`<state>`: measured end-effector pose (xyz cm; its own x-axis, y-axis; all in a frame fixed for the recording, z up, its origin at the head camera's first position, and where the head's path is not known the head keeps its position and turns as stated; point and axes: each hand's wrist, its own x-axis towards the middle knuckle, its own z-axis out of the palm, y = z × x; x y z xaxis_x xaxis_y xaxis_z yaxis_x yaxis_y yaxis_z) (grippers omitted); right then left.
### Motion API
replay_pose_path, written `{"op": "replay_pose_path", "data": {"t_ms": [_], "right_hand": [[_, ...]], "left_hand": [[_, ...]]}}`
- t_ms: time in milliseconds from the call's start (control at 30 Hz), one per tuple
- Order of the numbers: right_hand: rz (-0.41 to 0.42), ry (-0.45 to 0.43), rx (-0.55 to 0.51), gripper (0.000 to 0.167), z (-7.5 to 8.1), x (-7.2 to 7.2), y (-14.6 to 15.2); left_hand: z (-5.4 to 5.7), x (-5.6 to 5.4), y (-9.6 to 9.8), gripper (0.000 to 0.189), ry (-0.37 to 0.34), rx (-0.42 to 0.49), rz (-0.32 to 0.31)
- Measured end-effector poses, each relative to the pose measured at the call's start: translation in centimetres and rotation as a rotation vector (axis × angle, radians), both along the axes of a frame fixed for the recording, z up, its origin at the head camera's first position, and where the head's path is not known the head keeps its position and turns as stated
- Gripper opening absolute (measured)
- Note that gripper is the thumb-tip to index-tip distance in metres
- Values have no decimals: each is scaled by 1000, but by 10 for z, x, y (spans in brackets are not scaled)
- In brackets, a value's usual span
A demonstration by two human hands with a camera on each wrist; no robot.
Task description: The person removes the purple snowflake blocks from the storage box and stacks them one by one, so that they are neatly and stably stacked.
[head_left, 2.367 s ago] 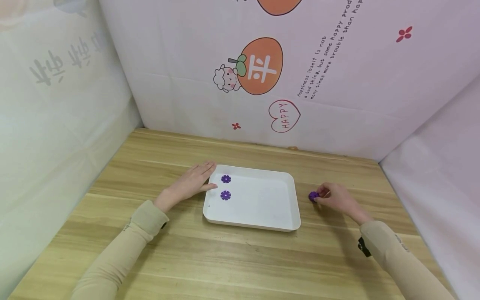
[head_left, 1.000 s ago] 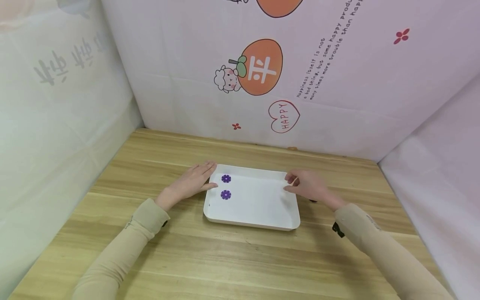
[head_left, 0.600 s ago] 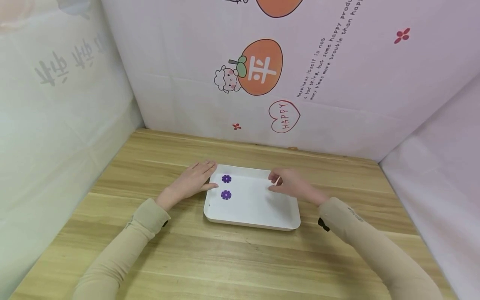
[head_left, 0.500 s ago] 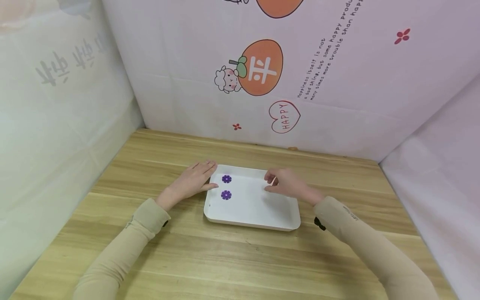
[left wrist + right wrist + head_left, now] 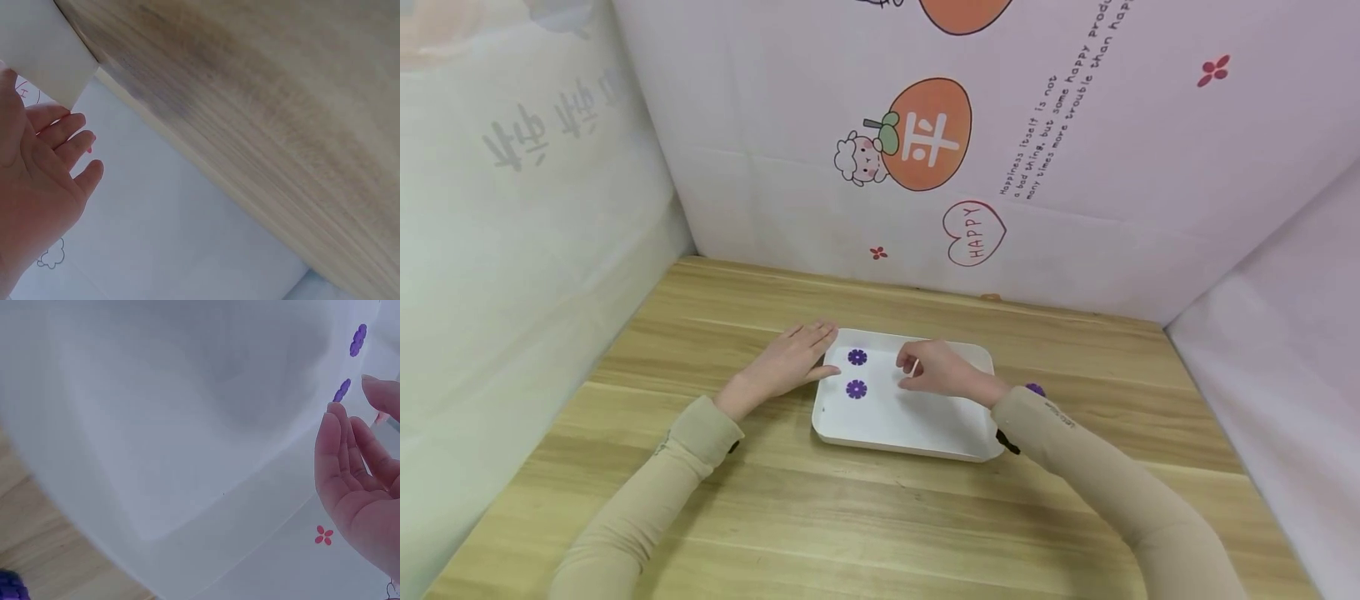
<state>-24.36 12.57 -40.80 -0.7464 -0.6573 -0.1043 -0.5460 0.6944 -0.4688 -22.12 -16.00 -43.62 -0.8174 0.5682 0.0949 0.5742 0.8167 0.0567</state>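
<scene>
A white tray [image 5: 925,446] lies on the wooden table, holding two purple flower-shaped discs, a rear one [image 5: 857,357] and a front one [image 5: 857,389], near its left side. My left hand [image 5: 786,362] rests against the tray's left rim at the rear corner, fingers extended, thumb reaching over the edge. Above the middle of the tray is my right hand [image 5: 943,369], fingers loosely bent and thumb apart; the right wrist view shows nothing between them. Another purple piece [image 5: 1035,388] sits on the table right of the tray, partly hidden by the right sleeve.
The wooden table [image 5: 880,525] is bordered by a printed white cloth at the back [image 5: 790,208] and plain-looking cloth sides. Both forearms, in beige sleeves, reach in from the front.
My right hand has let go of the purple piece right of the tray and moved left over the tray's middle. My left hand has stayed at the rim.
</scene>
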Motion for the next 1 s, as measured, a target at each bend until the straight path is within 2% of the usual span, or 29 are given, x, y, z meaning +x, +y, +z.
{"op": "replay_pose_path", "data": {"t_ms": [600, 1000], "right_hand": [[77, -29, 25, 24, -6, 1, -44], [35, -60, 77, 24, -12, 4, -63]], "left_hand": [[-5, -2, -3, 74, 28, 16, 2], [-3, 1, -5, 74, 44, 31, -10]]}}
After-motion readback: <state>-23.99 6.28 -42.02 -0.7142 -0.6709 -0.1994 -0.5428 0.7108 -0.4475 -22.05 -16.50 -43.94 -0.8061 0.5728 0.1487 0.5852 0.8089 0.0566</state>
